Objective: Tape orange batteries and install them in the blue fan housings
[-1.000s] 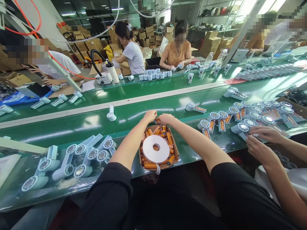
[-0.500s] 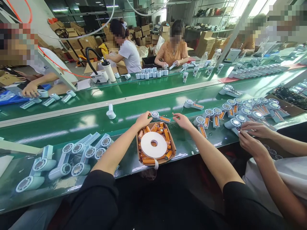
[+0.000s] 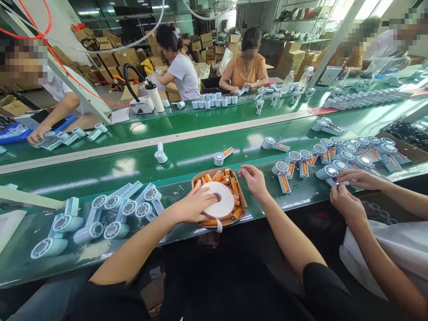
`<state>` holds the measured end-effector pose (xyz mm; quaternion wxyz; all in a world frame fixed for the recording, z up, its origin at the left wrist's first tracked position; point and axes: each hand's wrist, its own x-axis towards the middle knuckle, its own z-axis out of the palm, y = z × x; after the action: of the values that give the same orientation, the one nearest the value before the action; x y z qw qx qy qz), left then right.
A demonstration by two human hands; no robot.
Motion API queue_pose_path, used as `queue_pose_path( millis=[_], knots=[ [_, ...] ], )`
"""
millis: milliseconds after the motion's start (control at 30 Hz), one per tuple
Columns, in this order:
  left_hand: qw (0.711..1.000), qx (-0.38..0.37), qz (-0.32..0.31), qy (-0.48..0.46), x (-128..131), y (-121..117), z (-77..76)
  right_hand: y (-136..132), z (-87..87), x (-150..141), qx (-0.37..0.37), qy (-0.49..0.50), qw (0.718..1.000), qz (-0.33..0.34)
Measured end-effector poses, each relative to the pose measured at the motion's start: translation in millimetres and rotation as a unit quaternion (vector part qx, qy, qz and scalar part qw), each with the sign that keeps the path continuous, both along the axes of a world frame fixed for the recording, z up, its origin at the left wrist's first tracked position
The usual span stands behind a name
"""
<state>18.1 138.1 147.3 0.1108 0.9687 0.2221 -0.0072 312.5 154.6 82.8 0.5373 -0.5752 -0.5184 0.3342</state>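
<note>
My left hand point(image 3: 192, 205) lies on the white tape roll point(image 3: 221, 203) that rests in a small cardboard box point(image 3: 243, 206) of orange batteries point(image 3: 233, 183); its fingers are spread over the roll's left edge. My right hand point(image 3: 254, 179) hovers just right of the box with fingers loosely curled and nothing visible in them. A white fan part with an orange battery fitted point(image 3: 222, 156) lies on the green belt point(image 3: 187, 158) beyond the box, clear of both hands.
Several empty white fan housings point(image 3: 110, 214) lie at my left. A group of housings with batteries point(image 3: 334, 156) lies at right, where another person's hands point(image 3: 347, 196) work. Across the belt several people sit at a second green bench point(image 3: 187, 120).
Both hands let go of the fan part on the belt, which drifted away. My left hand came back onto the tape roll; my right hand drew back beside the box.
</note>
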Motion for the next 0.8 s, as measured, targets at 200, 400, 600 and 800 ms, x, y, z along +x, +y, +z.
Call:
queue_pose_path(
  millis=[200,400,600,800],
  knots=[
    [0.968,0.072,0.196,-0.14,-36.0,-37.8,-16.1,-79.6,20.4,-27.3,-0.036,0.081,0.983,0.16],
    [0.913,0.089,0.276,-0.285,-39.9,-59.3,-33.1,-122.0,37.1,-77.4,-0.123,-0.009,0.895,0.429],
    [0.794,-0.033,0.441,-0.416,-64.9,-55.9,-32.4,-87.6,45.8,-83.1,-0.027,-0.283,0.851,0.442],
    [0.829,-0.009,0.405,-0.386,-59.9,-64.0,-39.5,-25.0,40.2,-84.4,-0.02,-0.549,0.807,0.218]
  ],
)
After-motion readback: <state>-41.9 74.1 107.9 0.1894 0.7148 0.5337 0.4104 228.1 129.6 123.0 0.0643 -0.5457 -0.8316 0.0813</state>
